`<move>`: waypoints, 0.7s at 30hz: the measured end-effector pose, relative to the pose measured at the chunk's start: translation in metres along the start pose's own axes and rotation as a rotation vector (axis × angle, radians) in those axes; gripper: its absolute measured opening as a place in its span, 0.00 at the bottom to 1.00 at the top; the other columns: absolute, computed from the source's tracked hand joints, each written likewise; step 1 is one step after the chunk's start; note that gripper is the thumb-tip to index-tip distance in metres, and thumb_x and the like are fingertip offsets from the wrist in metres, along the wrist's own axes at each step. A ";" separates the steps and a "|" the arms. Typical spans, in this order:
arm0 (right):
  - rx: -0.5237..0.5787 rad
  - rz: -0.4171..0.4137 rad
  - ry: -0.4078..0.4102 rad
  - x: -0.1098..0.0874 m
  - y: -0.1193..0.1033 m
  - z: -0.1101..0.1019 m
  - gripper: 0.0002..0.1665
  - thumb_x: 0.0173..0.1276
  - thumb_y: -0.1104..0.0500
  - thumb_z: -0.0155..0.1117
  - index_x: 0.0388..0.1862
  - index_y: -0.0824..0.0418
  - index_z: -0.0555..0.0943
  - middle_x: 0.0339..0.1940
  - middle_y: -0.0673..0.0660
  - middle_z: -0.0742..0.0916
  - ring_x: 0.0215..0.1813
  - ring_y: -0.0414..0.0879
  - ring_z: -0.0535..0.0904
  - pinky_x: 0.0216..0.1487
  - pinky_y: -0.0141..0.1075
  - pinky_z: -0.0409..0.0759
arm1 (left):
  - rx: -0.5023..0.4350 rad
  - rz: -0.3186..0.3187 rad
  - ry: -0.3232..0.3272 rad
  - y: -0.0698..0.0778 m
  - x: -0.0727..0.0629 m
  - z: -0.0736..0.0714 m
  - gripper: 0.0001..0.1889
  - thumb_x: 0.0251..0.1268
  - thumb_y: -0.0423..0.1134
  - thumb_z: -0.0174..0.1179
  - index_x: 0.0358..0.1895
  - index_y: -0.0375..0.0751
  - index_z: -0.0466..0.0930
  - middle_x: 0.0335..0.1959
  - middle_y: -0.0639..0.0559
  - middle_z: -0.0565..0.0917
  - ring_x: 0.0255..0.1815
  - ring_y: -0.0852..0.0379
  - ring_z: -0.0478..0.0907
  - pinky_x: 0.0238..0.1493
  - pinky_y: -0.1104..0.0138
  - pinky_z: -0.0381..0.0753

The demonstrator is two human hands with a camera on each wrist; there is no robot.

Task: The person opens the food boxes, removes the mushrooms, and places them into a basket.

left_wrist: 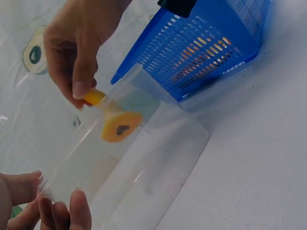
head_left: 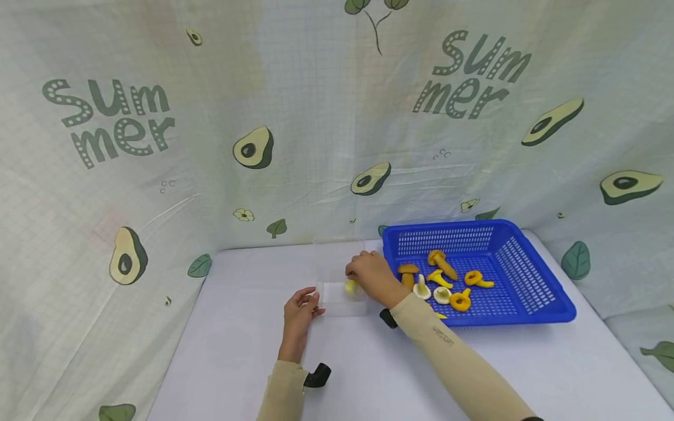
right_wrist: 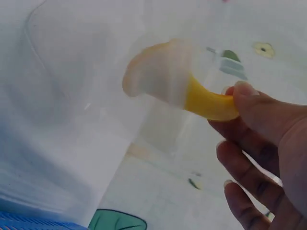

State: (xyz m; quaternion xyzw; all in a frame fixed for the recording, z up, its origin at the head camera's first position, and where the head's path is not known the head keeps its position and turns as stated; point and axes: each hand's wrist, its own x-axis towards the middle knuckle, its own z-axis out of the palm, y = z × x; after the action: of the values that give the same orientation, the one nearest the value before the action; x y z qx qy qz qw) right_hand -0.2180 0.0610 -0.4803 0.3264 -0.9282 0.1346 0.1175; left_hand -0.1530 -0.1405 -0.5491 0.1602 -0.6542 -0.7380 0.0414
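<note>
My right hand [head_left: 374,275] pinches a yellow toy-like mushroom [right_wrist: 208,100] by its stem, between thumb and fingertips. In the left wrist view the mushroom's orange-yellow cap [left_wrist: 120,127] points down inside a clear plastic box [left_wrist: 158,158], below the rim, with a dark hollow at its centre. The stem end stays above the rim in my fingers. My left hand [head_left: 299,318] holds the box at its left side, thumb and fingers on either side of the wall. On the white table, the box [head_left: 342,310] stands between both hands.
To the right, a blue perforated basket [head_left: 532,286] holds several mushrooms, among them a brown one [head_left: 444,266], a white one [head_left: 421,289] and a yellow one [head_left: 460,301]. A printed curtain [head_left: 295,117] hangs behind the white table [head_left: 237,351].
</note>
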 end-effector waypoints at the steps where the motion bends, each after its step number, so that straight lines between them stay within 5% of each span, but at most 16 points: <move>1: 0.013 0.001 0.020 -0.002 0.000 -0.005 0.04 0.70 0.60 0.75 0.36 0.52 0.93 0.34 0.48 0.90 0.39 0.48 0.82 0.41 0.41 0.80 | 0.004 0.001 0.002 0.000 0.000 0.000 0.18 0.77 0.27 0.61 0.63 0.21 0.76 0.35 0.49 0.77 0.31 0.57 0.79 0.34 0.71 0.89; 10: 0.110 -0.001 0.174 -0.023 0.003 -0.039 0.03 0.67 0.60 0.77 0.38 0.53 0.94 0.38 0.47 0.91 0.44 0.47 0.83 0.44 0.41 0.82 | 0.020 -0.001 0.002 -0.001 -0.001 0.000 0.19 0.77 0.29 0.62 0.64 0.22 0.76 0.36 0.49 0.78 0.31 0.57 0.79 0.35 0.70 0.90; 21: 0.162 -0.052 0.347 -0.056 0.025 -0.058 0.07 0.63 0.67 0.79 0.39 0.57 0.93 0.39 0.50 0.91 0.44 0.49 0.83 0.47 0.45 0.85 | 0.028 0.003 -0.007 -0.002 -0.001 0.000 0.20 0.77 0.29 0.62 0.65 0.22 0.75 0.37 0.50 0.78 0.30 0.58 0.79 0.36 0.70 0.90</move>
State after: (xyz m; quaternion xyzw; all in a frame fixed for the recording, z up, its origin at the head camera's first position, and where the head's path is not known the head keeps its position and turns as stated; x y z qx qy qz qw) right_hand -0.1840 0.1310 -0.4473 0.3304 -0.8715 0.2599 0.2524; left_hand -0.1517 -0.1397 -0.5506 0.1573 -0.6648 -0.7293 0.0377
